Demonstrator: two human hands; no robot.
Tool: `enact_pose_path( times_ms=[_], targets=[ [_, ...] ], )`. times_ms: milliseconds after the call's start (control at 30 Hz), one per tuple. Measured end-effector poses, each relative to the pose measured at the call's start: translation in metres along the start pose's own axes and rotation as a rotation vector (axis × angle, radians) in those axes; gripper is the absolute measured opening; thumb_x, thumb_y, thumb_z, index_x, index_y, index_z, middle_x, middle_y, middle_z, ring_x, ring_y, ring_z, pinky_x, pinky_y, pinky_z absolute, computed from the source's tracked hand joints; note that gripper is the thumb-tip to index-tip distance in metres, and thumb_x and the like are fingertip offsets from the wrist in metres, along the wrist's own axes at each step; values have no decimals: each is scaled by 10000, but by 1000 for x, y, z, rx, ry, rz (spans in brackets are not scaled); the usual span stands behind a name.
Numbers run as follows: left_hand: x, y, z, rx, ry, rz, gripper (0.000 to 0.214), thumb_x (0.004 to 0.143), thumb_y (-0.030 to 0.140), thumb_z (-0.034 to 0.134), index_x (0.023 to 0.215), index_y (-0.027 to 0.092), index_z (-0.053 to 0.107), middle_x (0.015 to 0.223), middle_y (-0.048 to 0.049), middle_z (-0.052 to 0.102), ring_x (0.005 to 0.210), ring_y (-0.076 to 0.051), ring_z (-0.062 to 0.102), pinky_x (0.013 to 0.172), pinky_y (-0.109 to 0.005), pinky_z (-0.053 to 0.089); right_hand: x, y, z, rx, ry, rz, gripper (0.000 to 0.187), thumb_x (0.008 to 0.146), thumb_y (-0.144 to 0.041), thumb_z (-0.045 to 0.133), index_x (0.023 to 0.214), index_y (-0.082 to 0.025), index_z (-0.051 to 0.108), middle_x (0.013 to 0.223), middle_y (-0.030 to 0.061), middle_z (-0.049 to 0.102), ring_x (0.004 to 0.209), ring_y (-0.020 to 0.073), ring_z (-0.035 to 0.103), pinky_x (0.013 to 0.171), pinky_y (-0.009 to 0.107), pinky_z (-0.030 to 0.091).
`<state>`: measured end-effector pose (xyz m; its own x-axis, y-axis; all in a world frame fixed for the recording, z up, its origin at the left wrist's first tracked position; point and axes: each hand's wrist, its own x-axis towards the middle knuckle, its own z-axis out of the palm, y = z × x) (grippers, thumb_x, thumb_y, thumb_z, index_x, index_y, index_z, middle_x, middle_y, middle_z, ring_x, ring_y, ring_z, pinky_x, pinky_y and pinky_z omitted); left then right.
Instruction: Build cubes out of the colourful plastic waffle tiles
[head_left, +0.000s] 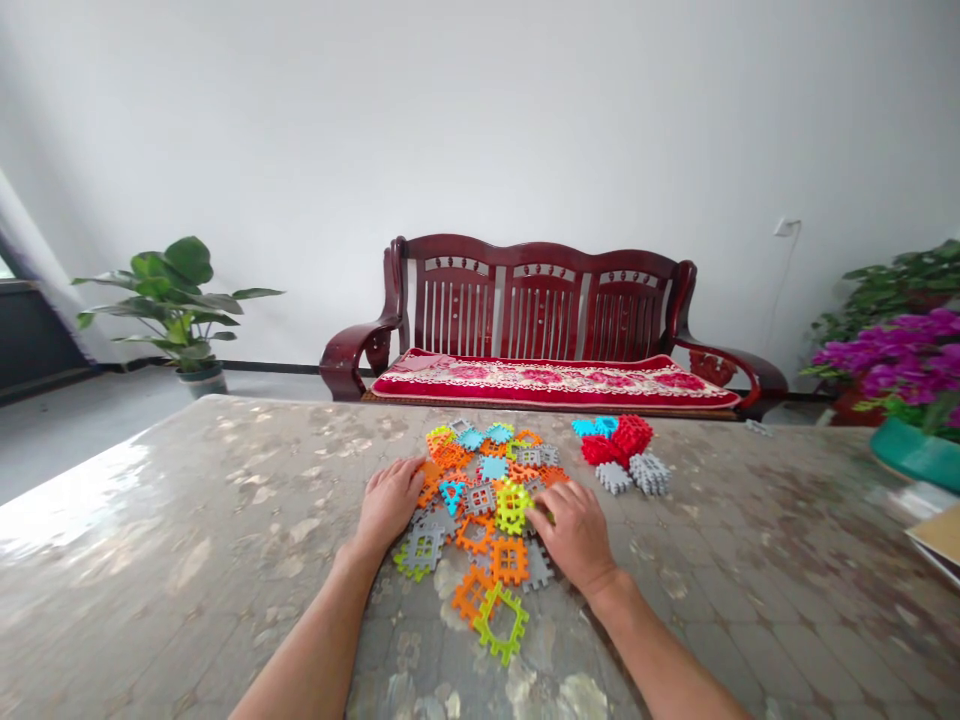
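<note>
A loose heap of flat plastic interlocking building pieces [480, 497], notched along their edges, lies on the table between my hands. They are orange, grey, blue and yellow-green. My left hand [391, 502] is at the heap's left side, its fingers curled against an orange interlocking piece [428, 484]; the fingertips are partly hidden. On the right, the thumb and fingers of my right hand [576, 530] close on the edge of a yellow-green interlocking piece [513, 507] with window-like openings. Nearest to me lies a yellow-green frame piece [502, 623], overlapping an orange one [472, 594].
Beyond my right hand sit sorted groups: red pieces [631, 435], grey pieces [649, 474] and blue pieces [595, 427]. A patterned cover [225, 560] lies over the table. A teal flowerpot [911, 452] and a box [937, 540] stand at the right edge. Behind is a wooden bench [540, 300].
</note>
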<state>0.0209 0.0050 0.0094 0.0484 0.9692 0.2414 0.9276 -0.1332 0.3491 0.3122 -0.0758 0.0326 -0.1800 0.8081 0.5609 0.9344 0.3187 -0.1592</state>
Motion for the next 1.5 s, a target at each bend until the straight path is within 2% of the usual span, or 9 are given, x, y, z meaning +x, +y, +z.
enact_pose_path(
  times_ms=[100,267,400,533,667,800,933,1267,1500],
  targets=[
    [-1,1,-1,8,3,-4,417,950,328,314,1240,225,594,1308,-63,626,1231,-221,539,1058,-407,353,0,1,1,-42,29,94,108,845,-304,659,807,-212,618,813,38,654,816,211,544,743,327,359],
    [-1,1,-1,13,23,0,399,948,328,334,1237,252,600,1299,-44,636,1224,-208,546,1050,-378,361,-6,5,1,113,62,155,299,869,-208,568,1165,-240,592,839,13,678,826,201,589,769,325,401],
    [-1,-1,1,8,29,5,398,946,333,340,1236,249,600,1292,-47,639,1223,-217,546,1045,-391,363,-7,2,-1,309,83,214,294,867,-234,528,1147,-231,619,829,12,681,782,172,605,763,304,445],
    [0,-2,2,-1,20,14,401,946,326,338,1241,237,593,1297,-57,633,1200,-221,559,1042,-398,362,-6,-10,-10,548,-166,107,231,779,-278,661,1008,-253,686,868,-5,688,728,133,596,692,245,466],
    [0,-2,2,-6,14,12,398,948,328,338,1247,244,586,1306,-51,628,1205,-216,554,1045,-392,359,-4,-20,-22,543,-442,2,411,662,-268,757,1065,-305,685,1056,-20,681,716,117,588,663,230,461],
    [-1,-1,2,-6,18,5,402,948,340,338,1248,248,588,1304,-47,630,1217,-225,546,1048,-400,361,-1,-22,-30,463,-553,-106,458,691,-211,673,1140,-300,658,1166,-8,666,950,162,624,823,254,467],
    [-1,-1,2,-11,24,3,401,945,337,342,1246,252,593,1300,-49,631,1214,-218,548,1050,-394,362,0,-27,-33,344,-567,-206,529,702,-182,599,1221,-285,611,1235,22,641,1129,201,572,976,312,412],
    [-2,2,-3,-17,17,-1,401,942,333,347,1240,257,604,1288,-53,639,1194,-219,559,1053,-394,358,10,-28,-34,411,-360,-49,570,699,-67,465,1208,-287,602,964,-15,718,858,150,648,827,265,464],
    [-2,1,-1,-21,22,-4,393,938,327,358,1236,265,607,1280,-46,643,1195,-205,558,1043,-377,367,7,-26,-27,317,-457,-188,489,690,-245,674,1174,-309,636,1147,5,682,1055,214,601,926,335,442]
  ],
)
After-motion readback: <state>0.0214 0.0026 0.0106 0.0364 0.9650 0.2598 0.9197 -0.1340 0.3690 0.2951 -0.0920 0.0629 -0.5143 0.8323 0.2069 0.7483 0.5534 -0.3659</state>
